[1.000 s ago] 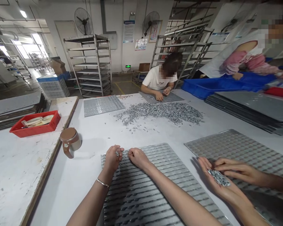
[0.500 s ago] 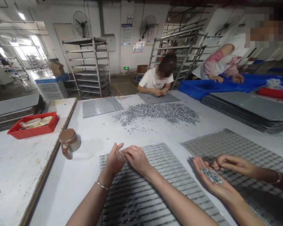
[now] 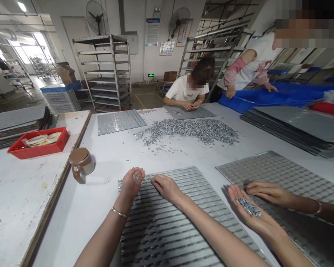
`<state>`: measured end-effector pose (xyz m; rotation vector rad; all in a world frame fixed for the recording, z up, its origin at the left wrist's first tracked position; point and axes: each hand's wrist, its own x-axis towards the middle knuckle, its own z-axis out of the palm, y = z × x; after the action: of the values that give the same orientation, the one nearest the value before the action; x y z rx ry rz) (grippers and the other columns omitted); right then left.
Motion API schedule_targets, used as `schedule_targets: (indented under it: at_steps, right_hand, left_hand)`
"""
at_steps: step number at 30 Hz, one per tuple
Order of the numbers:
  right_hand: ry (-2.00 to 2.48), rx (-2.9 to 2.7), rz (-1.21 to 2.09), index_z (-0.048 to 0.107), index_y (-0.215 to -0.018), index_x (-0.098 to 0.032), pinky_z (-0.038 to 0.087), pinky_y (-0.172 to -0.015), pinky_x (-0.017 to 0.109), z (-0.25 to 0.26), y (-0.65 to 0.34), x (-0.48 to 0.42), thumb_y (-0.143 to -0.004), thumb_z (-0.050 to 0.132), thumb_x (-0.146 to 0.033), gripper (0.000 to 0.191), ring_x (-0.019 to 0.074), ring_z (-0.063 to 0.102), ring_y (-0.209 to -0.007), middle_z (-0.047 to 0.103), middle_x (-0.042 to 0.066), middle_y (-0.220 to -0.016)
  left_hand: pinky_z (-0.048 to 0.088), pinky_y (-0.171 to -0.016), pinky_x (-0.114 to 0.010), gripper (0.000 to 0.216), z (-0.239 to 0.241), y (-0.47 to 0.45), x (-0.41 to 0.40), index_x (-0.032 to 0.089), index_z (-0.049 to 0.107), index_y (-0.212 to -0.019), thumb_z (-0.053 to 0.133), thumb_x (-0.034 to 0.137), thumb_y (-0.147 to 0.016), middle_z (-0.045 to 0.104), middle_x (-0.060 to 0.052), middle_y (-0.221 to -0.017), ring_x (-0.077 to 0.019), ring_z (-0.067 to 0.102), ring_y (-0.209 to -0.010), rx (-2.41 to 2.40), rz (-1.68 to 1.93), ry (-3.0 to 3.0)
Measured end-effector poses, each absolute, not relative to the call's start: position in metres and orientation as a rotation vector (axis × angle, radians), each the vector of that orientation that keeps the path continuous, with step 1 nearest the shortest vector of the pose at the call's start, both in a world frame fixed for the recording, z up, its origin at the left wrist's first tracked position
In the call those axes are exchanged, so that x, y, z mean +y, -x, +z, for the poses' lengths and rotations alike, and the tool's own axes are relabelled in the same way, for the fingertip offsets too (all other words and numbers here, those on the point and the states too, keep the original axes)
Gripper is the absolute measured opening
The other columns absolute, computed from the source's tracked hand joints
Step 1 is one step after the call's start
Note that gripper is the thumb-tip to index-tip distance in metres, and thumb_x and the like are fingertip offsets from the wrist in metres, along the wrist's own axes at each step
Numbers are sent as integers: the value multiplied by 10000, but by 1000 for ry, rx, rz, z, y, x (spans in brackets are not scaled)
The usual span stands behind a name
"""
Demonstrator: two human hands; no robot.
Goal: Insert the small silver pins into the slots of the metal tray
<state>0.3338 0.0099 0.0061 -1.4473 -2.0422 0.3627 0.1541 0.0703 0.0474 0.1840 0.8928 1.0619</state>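
Note:
My left hand (image 3: 131,182) is palm up and cupped over the far left part of a grey tray (image 3: 183,200). A few small silvery oval metal pieces (image 3: 136,178) lie in it near the fingers. To its right, my right hand (image 3: 167,188) is low over the same tray, fingertips pinched together at its surface. Whatever those fingers hold is hidden. Rows of similar small pieces cover the tray. Beyond it a large loose pile of metal pieces (image 3: 189,130) is spread on the white table (image 3: 105,207).
On the right, a co-worker's hand (image 3: 247,207) holds many pieces above another tray (image 3: 267,167). A brown-lidded mug (image 3: 82,165) and a red bin (image 3: 39,144) stand left. Stacked plates (image 3: 295,128) and a blue tub (image 3: 245,100) lie back right. Another person (image 3: 186,91) sits opposite.
My hands have come apart: the right one has moved from the left palm down to the tray surface. The standing person's hands have moved apart at the blue tub.

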Motion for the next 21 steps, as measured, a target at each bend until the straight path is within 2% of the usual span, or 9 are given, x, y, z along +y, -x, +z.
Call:
schedule_targets:
  at_steps: [4,10,13,16,21]
  right_hand:
    - [1290,-2185,280,673,-947,-223,465,-788,284,-7,-336,12,-1024,405,-189,280,189,611,-843,679,55,-865]
    - [1186,-2221,217,717,-999,-221,496,-811,316,-7,-341,10,-999,393,-134,335,198,604,-887,685,80,-923]
    - [1167,-2199,243,728,-1038,-222,508,-802,323,3,-341,4,-996,404,-141,337,197,614,-879,679,82,-926]
    - [1222,-2031,252,707,-1123,-222,524,-816,321,18,-336,0,-1025,440,-207,285,193,641,-900,693,87,-977]
    - [1255,-1986,86,700,-1107,-227,494,-820,349,34,-318,0,-1032,494,-251,221,209,632,-882,695,77,-946]
  left_hand:
    - [630,-736,-280,80,46,-155,70,126,610,-909,551,100,-957,724,-142,-864,-182,727,-775,885,1052,-185]
    - [624,-727,-278,90,42,-158,67,127,619,-893,557,91,-946,721,-145,-866,-180,720,-762,878,1039,-193]
    - [626,-781,-320,88,42,-157,66,125,628,-959,550,165,-970,725,-165,-928,-213,731,-846,834,1030,-202]
    - [614,-841,-364,235,46,-157,62,105,616,-1066,512,307,-1004,711,-202,-1034,-259,729,-956,746,983,-224]
    - [587,-783,-332,481,58,-158,54,85,525,-1293,411,468,-1026,659,-235,-1170,-255,715,-971,658,853,-295]
